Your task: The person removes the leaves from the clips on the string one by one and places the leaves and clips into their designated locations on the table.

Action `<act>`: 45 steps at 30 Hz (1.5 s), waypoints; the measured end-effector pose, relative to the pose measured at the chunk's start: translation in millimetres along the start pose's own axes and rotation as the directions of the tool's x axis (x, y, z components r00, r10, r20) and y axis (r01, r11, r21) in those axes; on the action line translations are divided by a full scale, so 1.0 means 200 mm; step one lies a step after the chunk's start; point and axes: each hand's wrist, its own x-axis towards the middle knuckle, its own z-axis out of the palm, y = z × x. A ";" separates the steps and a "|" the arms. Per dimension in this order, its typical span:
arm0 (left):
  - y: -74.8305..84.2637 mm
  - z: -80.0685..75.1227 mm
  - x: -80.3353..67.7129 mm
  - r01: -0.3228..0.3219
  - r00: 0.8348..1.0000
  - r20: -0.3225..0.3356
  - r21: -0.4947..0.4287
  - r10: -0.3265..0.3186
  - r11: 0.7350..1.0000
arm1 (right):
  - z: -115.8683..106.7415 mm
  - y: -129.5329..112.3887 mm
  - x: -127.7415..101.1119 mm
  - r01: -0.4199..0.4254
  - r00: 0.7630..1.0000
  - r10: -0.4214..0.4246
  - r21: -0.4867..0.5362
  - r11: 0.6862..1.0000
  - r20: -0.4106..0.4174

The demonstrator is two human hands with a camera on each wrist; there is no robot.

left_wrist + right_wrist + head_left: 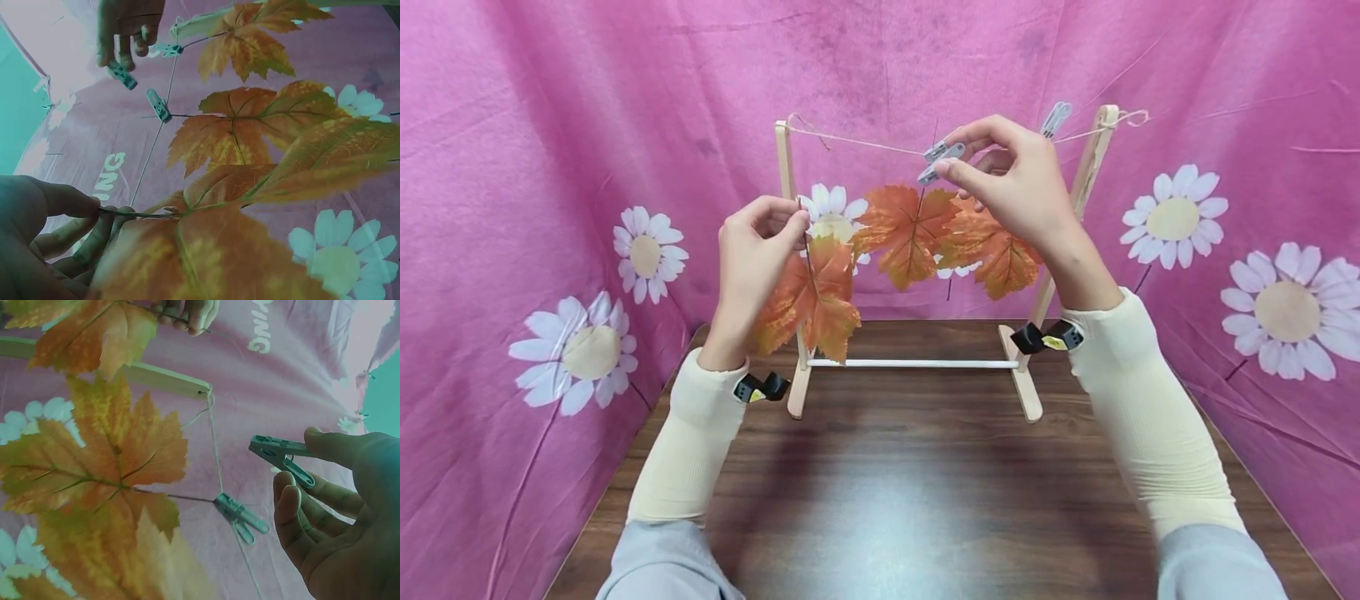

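The left hand (pixel 752 258) pinches the thin stem of an orange leaf (pixel 811 302) beside the wooden stand (pixel 791 250). The right hand (pixel 1011 179) squeezes a small clip (pixel 942 162) in its fingers, up by the string (pixel 865 143). The leaf looks light and floppy — the stem seems the best place to hold it. Two more leaves (pixel 906 229) hang there.

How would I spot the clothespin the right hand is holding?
Find the wooden rack with twine strung across its top. Near the middle of the twine, the right hand pinches a pale blue clothespin at its fingertips; unlike the clothespin beside it, it pins no leaf.
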 end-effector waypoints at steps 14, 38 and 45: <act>0.04 -0.06 -0.19 0.064 0.997 0.051 -0.044 -0.062 0.997 | -0.09 0.30 -0.18 0.044 0.998 -0.038 -0.158 0.986 0.042; -0.40 -0.01 -0.38 0.155 0.973 0.213 -0.295 -0.093 0.943 | -0.28 0.65 -0.47 -0.150 0.987 0.156 -0.186 0.971 0.021; -0.45 0.02 -0.44 0.212 0.959 0.255 -0.339 -0.128 0.917 | -0.33 0.73 -0.50 -0.142 0.988 0.152 -0.220 0.965 0.026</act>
